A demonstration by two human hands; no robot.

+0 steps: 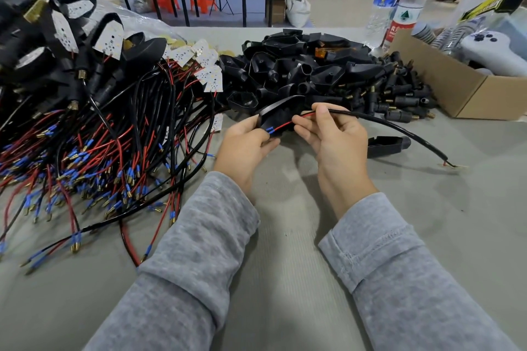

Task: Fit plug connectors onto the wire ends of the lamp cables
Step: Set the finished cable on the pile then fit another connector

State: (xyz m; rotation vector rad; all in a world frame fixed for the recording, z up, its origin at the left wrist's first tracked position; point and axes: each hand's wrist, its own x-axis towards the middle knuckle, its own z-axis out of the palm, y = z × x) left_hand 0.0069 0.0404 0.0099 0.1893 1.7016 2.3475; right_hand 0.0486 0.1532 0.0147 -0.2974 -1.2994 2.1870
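Note:
My left hand (245, 148) holds a black lamp housing (278, 111) above the table's middle. A red wire with a blue-sleeved terminal (271, 130) ends at my left thumb. My right hand (336, 137) pinches the black lamp cable (399, 129) where its red wire leaves the sheath. The cable runs right and down to a bare stripped end (453, 165) lying on the table. One black plug part (387, 146) lies on the table just right of my right hand.
A large heap of wired lamps with red and black leads (85, 137) fills the left. Black housings and plug connectors (328, 71) are piled behind my hands. A cardboard box (445, 88) and two water bottles (399, 3) stand at the right back.

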